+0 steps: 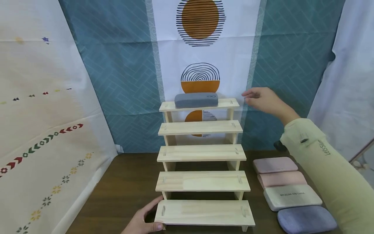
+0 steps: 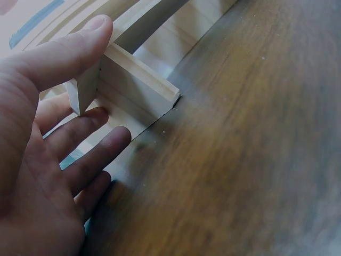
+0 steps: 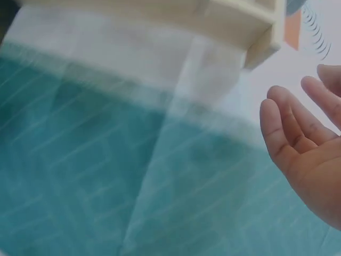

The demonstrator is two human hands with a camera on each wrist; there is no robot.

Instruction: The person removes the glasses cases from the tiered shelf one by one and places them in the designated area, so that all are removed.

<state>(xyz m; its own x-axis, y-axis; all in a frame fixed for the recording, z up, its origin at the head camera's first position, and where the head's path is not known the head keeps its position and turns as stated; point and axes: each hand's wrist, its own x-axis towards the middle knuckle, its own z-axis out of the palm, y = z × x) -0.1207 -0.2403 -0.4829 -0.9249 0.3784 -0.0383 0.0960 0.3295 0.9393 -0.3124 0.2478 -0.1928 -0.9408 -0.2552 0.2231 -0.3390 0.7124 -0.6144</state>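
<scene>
A pale wooden stepped stand [image 1: 201, 153] rises in several tiers at the centre of the head view. On its top tier lies a grey-blue glasses case [image 1: 195, 100] with a small spectacles mark. My left hand [image 1: 143, 217] grips the left end of the lowest tier, thumb at the front edge and fingers around the side. In the left wrist view, the thumb [image 2: 80, 50] lies over the board's edge, and the lower fingers are spread below. Beside the top tier's right end, my right hand [image 1: 264, 100] hovers with loosely bent fingers, holding nothing.
To the right of the stand, a mauve case [image 1: 274, 164], a pink case [image 1: 281, 179], a white lettered case [image 1: 292, 196] and a blue case [image 1: 306, 219] lie in a row on the dark wooden table [image 1: 117, 191]. A patterned teal cloth [image 1: 125, 65] hangs close behind.
</scene>
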